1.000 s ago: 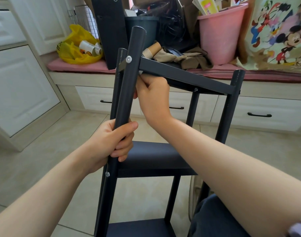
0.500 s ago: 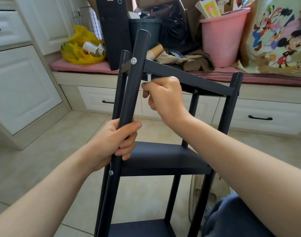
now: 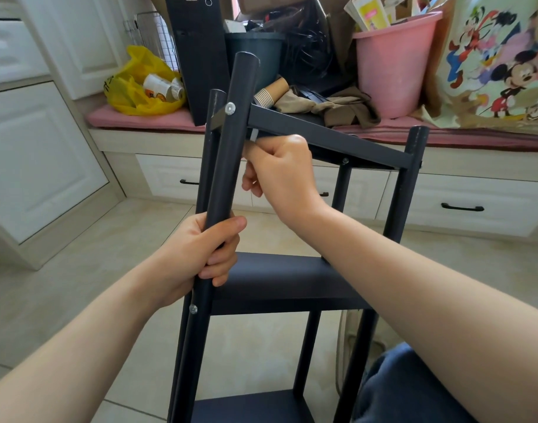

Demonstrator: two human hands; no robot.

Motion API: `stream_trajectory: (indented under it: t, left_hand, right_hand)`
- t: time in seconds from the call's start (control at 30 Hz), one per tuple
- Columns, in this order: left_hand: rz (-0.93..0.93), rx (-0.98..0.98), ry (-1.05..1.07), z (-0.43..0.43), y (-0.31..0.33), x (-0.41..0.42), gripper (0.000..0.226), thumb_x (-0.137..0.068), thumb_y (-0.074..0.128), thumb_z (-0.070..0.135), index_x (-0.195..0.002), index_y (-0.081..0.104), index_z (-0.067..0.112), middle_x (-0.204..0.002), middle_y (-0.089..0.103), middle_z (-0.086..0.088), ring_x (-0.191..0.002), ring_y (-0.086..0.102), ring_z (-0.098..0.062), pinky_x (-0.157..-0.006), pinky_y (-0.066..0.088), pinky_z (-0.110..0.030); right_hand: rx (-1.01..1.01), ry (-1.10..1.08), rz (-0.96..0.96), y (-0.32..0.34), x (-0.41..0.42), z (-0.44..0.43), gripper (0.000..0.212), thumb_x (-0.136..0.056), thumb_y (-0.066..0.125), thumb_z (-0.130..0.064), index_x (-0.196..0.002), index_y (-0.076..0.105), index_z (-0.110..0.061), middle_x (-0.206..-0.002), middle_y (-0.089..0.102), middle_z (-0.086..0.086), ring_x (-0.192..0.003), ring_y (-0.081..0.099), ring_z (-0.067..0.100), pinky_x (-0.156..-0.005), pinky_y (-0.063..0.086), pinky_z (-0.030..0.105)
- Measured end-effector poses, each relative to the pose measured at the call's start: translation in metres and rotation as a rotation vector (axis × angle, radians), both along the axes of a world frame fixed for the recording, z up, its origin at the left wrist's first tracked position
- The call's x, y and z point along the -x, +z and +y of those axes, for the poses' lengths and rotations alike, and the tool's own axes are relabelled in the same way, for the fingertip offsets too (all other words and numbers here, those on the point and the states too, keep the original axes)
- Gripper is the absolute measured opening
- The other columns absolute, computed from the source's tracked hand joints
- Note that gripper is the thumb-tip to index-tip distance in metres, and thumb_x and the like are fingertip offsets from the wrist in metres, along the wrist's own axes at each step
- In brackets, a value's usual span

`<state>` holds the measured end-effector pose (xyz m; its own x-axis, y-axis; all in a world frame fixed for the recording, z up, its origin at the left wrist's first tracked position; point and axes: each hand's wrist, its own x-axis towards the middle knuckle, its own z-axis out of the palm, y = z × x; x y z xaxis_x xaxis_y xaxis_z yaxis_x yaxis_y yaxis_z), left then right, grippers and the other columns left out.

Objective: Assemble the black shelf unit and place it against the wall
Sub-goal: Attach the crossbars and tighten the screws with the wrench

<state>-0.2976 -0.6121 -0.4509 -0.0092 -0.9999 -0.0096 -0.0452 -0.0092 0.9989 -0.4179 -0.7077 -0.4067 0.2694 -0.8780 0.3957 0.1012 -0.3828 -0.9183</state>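
The black shelf unit [image 3: 279, 279] stands on the tiled floor right in front of me, with round black posts and three flat shelves. My left hand [image 3: 206, 248] grips the near left post [image 3: 231, 148] halfway up. My right hand [image 3: 279, 172] is curled just under the top shelf [image 3: 328, 137], pinching a small silver tool [image 3: 254, 135] at the corner by that post. A silver screw head [image 3: 230, 108] shows on the post's outer side at the top shelf, and another screw [image 3: 193, 308] sits lower down.
Behind the unit runs a low bench with a pink cushion [image 3: 145, 119], holding a yellow bag [image 3: 139, 87], a black panel [image 3: 197, 56], a dark bucket [image 3: 255, 56] and a pink bucket [image 3: 396, 62]. White drawers [image 3: 463, 203] sit below it, a white cabinet [image 3: 38, 154] at left.
My right hand has drawn back from behind the post to just beneath the top shelf, and the silver tool has come into sight. The left hand keeps its grip.
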Motion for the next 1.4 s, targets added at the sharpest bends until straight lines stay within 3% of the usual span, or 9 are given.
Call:
stream_trajectory:
  t: [0.13,0.23,0.3,0.4,0.6,0.83,1.17,1.3,1.4]
  left_hand:
    - [0.008,-0.006,-0.003,0.000,0.000,-0.002,0.066,-0.073,0.069,0.045,-0.065,0.027,-0.006,-0.049,0.018,-0.004,-0.034,0.022,-0.012,-0.039,0.035,-0.023]
    - [0.017,-0.012,0.003,0.000,0.000,-0.002,0.061,-0.075,0.069,0.043,-0.067,0.024,0.002,-0.047,0.021,-0.003,-0.033,0.023,-0.011,-0.039,0.035,-0.023]
    - [0.027,-0.014,0.009,0.000,-0.001,-0.003,0.059,-0.077,0.068,0.039,-0.070,0.021,0.006,-0.046,0.022,-0.002,-0.033,0.023,-0.011,-0.039,0.035,-0.023]
    - [0.033,-0.018,0.008,0.001,-0.001,-0.005,0.057,-0.077,0.069,0.038,-0.071,0.021,0.008,-0.045,0.023,-0.001,-0.033,0.023,-0.011,-0.038,0.035,-0.023]
    - [0.017,-0.016,-0.014,0.002,-0.002,-0.007,0.066,-0.073,0.070,0.045,-0.065,0.029,-0.007,-0.046,0.019,-0.003,-0.033,0.023,-0.011,-0.039,0.035,-0.024]
    - [0.019,-0.008,-0.002,0.003,-0.001,-0.008,0.055,-0.084,0.066,0.034,-0.066,0.024,0.005,-0.045,0.022,-0.002,-0.033,0.022,-0.011,-0.040,0.035,-0.024]
    - [-0.025,-0.023,0.033,0.005,0.003,-0.008,0.047,-0.087,0.064,0.034,-0.062,0.029,0.014,-0.047,0.022,-0.003,-0.036,0.024,-0.013,-0.042,0.037,-0.026]
    - [-0.020,-0.030,0.055,0.004,0.002,-0.010,0.047,-0.096,0.059,0.026,-0.058,0.033,0.014,-0.047,0.023,-0.002,-0.036,0.024,-0.013,-0.043,0.037,-0.026]
    - [0.003,-0.038,0.079,0.004,0.002,-0.011,0.040,-0.087,0.068,0.028,-0.062,0.039,0.016,-0.049,0.024,-0.002,-0.037,0.025,-0.013,-0.042,0.037,-0.026]
  right_hand:
    - [-0.003,-0.014,-0.050,-0.003,-0.010,0.000,0.031,-0.094,0.055,-0.002,-0.069,0.065,0.011,-0.057,0.063,0.020,-0.045,0.060,0.019,-0.043,0.040,0.023]
    - [0.022,-0.060,-0.080,-0.008,-0.023,-0.003,0.032,-0.096,0.054,-0.004,-0.071,0.062,0.015,-0.067,0.064,0.029,-0.054,0.059,0.037,-0.042,0.042,0.029]
    - [0.044,-0.090,-0.076,-0.010,-0.029,-0.004,0.034,-0.096,0.055,-0.006,-0.067,0.060,0.011,-0.061,0.061,0.024,-0.057,0.054,0.040,-0.045,0.046,0.036]
    - [0.042,-0.098,-0.081,-0.012,-0.035,-0.005,0.046,-0.095,0.056,-0.004,-0.051,0.048,-0.013,-0.042,0.044,-0.011,-0.043,0.038,0.011,-0.043,0.036,0.024]
    - [0.054,-0.124,-0.097,-0.012,-0.038,-0.004,0.054,-0.095,0.056,-0.001,-0.048,0.040,-0.023,-0.039,0.038,-0.013,-0.040,0.034,0.005,-0.042,0.031,0.013]
    - [0.102,-0.107,0.117,-0.012,-0.014,-0.006,0.033,-0.099,0.056,-0.014,-0.070,0.064,0.000,-0.050,0.056,0.011,-0.036,0.046,0.004,-0.049,0.038,0.015]
    - [-0.011,0.006,0.467,-0.036,0.048,-0.006,0.025,-0.098,0.059,-0.023,-0.085,0.075,-0.009,-0.053,0.058,-0.001,-0.044,0.051,0.005,-0.047,0.036,0.009]
    - [0.045,0.006,0.563,-0.044,0.077,-0.007,0.020,-0.097,0.061,-0.020,-0.088,0.075,-0.009,-0.055,0.058,-0.004,-0.044,0.052,0.004,-0.055,0.047,0.014]
    - [0.120,-0.050,0.614,-0.047,0.098,-0.010,0.017,-0.096,0.063,-0.020,-0.084,0.074,-0.014,-0.057,0.059,-0.006,-0.046,0.053,0.001,-0.060,0.051,0.018]
